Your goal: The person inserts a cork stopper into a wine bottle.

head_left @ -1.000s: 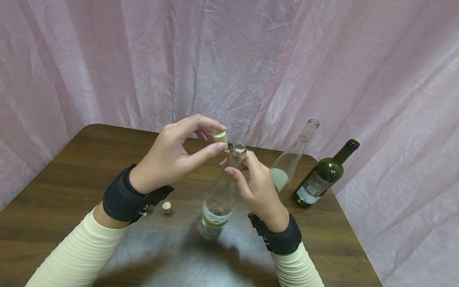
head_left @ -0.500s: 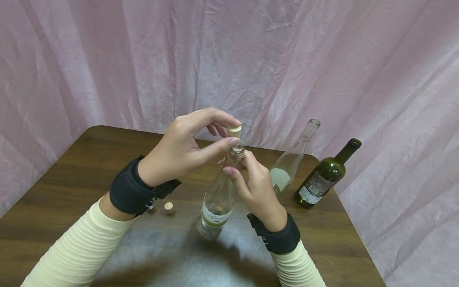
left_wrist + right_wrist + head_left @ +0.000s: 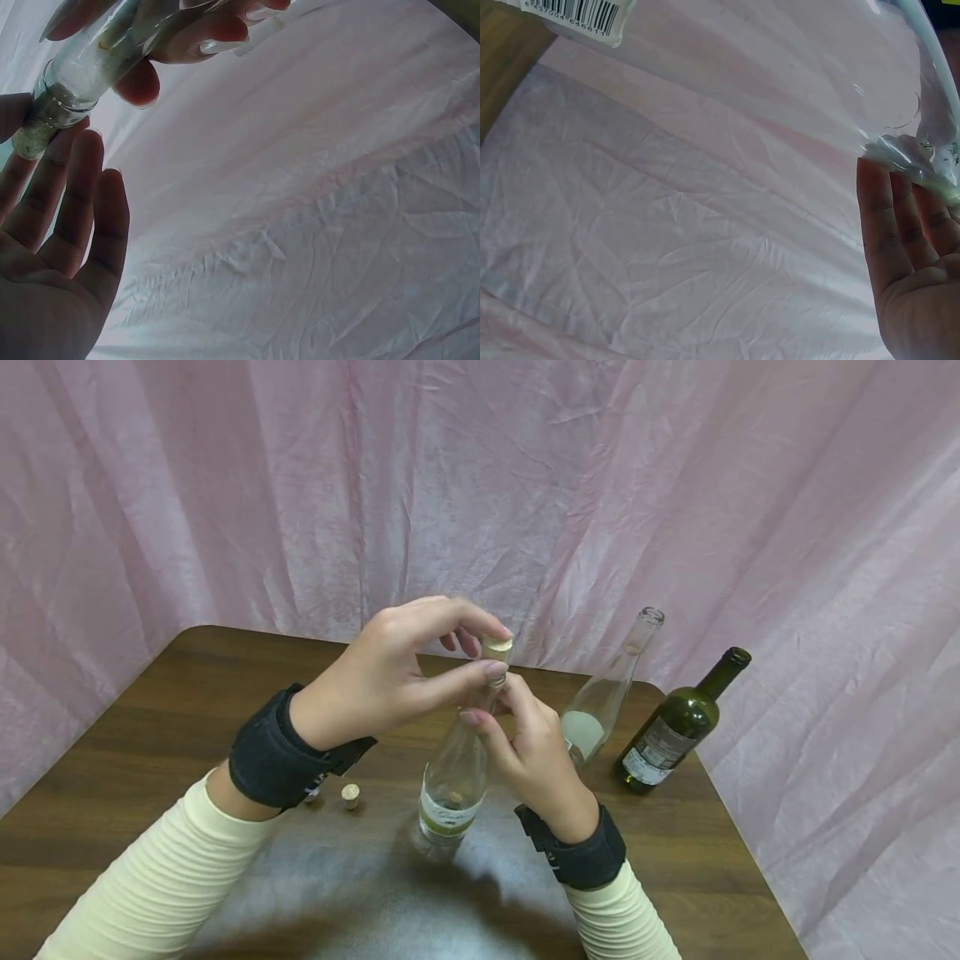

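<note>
A clear glass bottle [image 3: 457, 777] with a white and green label stands on the table, its neck leaning away from me. My right hand [image 3: 536, 760] grips the neck between thumb and fingers. At the mouth, my left hand [image 3: 397, 672] pinches a cork [image 3: 497, 649] between thumb and forefinger. In the left wrist view the narrow end of the cork [image 3: 34, 139] sits at the glass rim, part of it inside the neck. The right wrist view has the fingers of my right hand [image 3: 915, 247] against the clear glass.
Two small corks lie left of the bottle; one cork [image 3: 350, 796] is in full view, the other partly behind my left wrist. Another clear bottle [image 3: 611, 693] and a green wine bottle [image 3: 675, 727] stand at the right. A pink curtain [image 3: 465, 485] hangs behind the wooden table [image 3: 247, 668].
My left hand has brought the cork rightward from beside the bottle, over the mouth, then down onto it. My right hand keeps its grip on the neck with almost no movement.
</note>
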`<state>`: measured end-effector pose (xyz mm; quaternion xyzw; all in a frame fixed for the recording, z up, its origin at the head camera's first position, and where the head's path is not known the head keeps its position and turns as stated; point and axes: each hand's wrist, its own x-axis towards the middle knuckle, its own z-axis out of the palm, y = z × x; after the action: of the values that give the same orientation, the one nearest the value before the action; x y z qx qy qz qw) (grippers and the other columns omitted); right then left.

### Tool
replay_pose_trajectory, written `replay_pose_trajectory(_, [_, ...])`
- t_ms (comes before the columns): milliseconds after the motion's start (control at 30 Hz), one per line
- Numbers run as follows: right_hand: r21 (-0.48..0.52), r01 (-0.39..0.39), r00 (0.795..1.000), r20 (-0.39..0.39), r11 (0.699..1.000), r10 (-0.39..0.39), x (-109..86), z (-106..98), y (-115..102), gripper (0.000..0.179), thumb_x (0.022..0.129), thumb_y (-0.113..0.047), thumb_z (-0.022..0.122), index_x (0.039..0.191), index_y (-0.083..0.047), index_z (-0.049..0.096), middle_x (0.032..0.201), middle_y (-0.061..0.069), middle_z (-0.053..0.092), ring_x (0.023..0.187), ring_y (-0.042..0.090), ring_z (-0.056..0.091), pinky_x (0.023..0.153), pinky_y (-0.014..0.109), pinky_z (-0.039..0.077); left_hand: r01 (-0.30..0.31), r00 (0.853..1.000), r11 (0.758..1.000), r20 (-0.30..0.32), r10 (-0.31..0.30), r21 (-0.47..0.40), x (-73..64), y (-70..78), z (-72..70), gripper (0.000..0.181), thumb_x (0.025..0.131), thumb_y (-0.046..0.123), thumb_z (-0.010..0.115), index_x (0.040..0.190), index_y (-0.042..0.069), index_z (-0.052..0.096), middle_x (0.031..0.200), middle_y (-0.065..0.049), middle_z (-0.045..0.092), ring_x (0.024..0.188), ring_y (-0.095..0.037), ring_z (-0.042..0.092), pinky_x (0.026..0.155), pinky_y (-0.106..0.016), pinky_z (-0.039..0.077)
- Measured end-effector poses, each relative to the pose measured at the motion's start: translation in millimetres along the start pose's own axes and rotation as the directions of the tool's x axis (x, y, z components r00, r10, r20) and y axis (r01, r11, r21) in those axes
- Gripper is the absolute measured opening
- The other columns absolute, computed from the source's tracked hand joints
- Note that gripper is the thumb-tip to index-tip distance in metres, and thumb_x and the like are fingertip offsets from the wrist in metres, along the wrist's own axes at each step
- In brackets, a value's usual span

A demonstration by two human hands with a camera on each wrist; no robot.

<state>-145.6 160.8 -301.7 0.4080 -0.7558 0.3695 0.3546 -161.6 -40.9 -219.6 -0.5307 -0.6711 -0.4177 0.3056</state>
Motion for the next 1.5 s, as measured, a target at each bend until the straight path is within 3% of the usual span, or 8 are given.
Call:
replay_pose_trajectory(533, [0.041, -0.087, 0.995, 0.045, 0.995, 0.085, -0.4, -5.5, 0.5, 0.032, 0.105, -0.026, 0.062, 0.125, 0.0, 0.059, 0.1, 0.001, 0.066, 0.09, 0.012, 0.065, 0.087, 0.032, 0.055, 0.002, 1.0, 1.0, 0.006, -0.001, -0.009, -2.1, -6.3, 5.3, 0.017, 0.097, 0.02, 0.075, 0.109, 0.008, 0.077, 0.104, 0.009, 0.072, 0.089, -0.004, 0.063, 0.082, -0.029, 0.053])
replay_pose_trajectory(767, [0.096, -0.213, 0.963, 0.188, 0.972, 0.192, 1.5, -14.8, 3.2, 0.029, 0.103, -0.022, 0.067, 0.123, -0.003, 0.06, 0.103, -0.002, 0.072, 0.096, 0.011, 0.07, 0.085, 0.03, 0.057, 0.187, 0.978, 0.968, -0.063, -0.2, -0.165, -3.3, -8.1, 19.5, 0.012, 0.104, 0.02, 0.065, 0.097, 0.011, 0.07, 0.096, 0.008, 0.069, 0.085, -0.009, 0.064, 0.079, -0.034, 0.055])
replay_pose_trajectory(867, [0.112, -0.299, 0.923, 0.286, 0.948, 0.257, 1.1, -20.3, 6.0, 0.031, 0.102, -0.027, 0.068, 0.123, -0.006, 0.062, 0.109, -0.003, 0.073, 0.1, 0.01, 0.071, 0.088, 0.03, 0.057, 0.309, 0.938, 0.9, -0.054, -0.341, -0.307, -4.1, -7.9, 26.0, 0.015, 0.105, 0.021, 0.062, 0.098, 0.008, 0.065, 0.098, 0.0, 0.067, 0.08, -0.017, 0.062, 0.073, -0.035, 0.053])
replay_pose_trajectory(933, [0.115, -0.35, 0.891, 0.348, 0.93, 0.292, 0.5, -24.0, 8.3, 0.033, 0.101, -0.031, 0.068, 0.124, -0.007, 0.063, 0.114, -0.004, 0.073, 0.102, 0.01, 0.072, 0.089, 0.03, 0.057, 0.379, 0.904, 0.825, -0.022, -0.427, -0.419, -4.4, -8.1, 28.9, 0.014, 0.105, 0.019, 0.062, 0.103, 0.005, 0.063, 0.1, -0.007, 0.066, 0.079, -0.023, 0.061, 0.071, -0.035, 0.052])
replay_pose_trajectory(1067, [0.11, -0.441, 0.815, 0.464, 0.891, 0.346, 0.4, -29.1, 13.2, 0.042, 0.099, -0.038, 0.071, 0.128, -0.009, 0.065, 0.119, -0.006, 0.073, 0.108, 0.009, 0.072, 0.091, 0.032, 0.057, 0.465, 0.837, 0.615, 0.09, -0.54, -0.637, -4.7, -9.1, 31.1, 0.02, 0.105, 0.017, 0.06, 0.117, 0.002, 0.054, 0.103, -0.02, 0.061, 0.088, -0.036, 0.067, 0.081, -0.042, 0.056])
replay_pose_trajectory(1200, [0.058, -0.503, 0.737, 0.55, 0.862, 0.393, 0.8, -31.0, 16.6, 0.045, 0.098, -0.045, 0.071, 0.128, -0.012, 0.069, 0.116, -0.008, 0.075, 0.108, 0.008, 0.072, 0.09, 0.035, 0.058, 0.546, 0.774, 0.438, 0.229, -0.59, -0.715, -5.5, -11.1, 33.7, 0.026, 0.106, 0.026, 0.054, 0.123, 0.006, 0.048, 0.102, -0.02, 0.061, 0.098, -0.037, 0.069, 0.09, -0.045, 0.053])
replay_pose_trajectory(1300, [0.032, -0.522, 0.7, 0.587, 0.852, 0.407, 1.0, -31.3, 18.2, 0.047, 0.098, -0.046, 0.071, 0.131, -0.012, 0.071, 0.117, -0.007, 0.075, 0.11, 0.008, 0.071, 0.091, 0.036, 0.057, 0.593, 0.748, 0.379, 0.311, -0.587, -0.711, -6.6, -13.4, 36.9, 0.03, 0.107, 0.033, 0.047, 0.117, 0.006, 0.05, 0.093, -0.017, 0.063, 0.089, -0.031, 0.065, 0.081, -0.038, 0.049])
replay_pose_trajectory(1500, [0.019, -0.519, 0.687, 0.604, 0.854, 0.404, -0.1, -29.5, 19.6, 0.045, 0.098, -0.046, 0.071, 0.128, -0.013, 0.069, 0.12, -0.006, 0.074, 0.114, 0.009, 0.07, 0.095, 0.035, 0.056, 0.603, 0.743, 0.33, 0.362, -0.562, -0.726, -8.4, -15.2, 38.4, 0.035, 0.107, 0.036, 0.044, 0.104, 0.002, 0.052, 0.08, -0.012, 0.055, 0.075, -0.024, 0.051, 0.065, -0.034, 0.039])
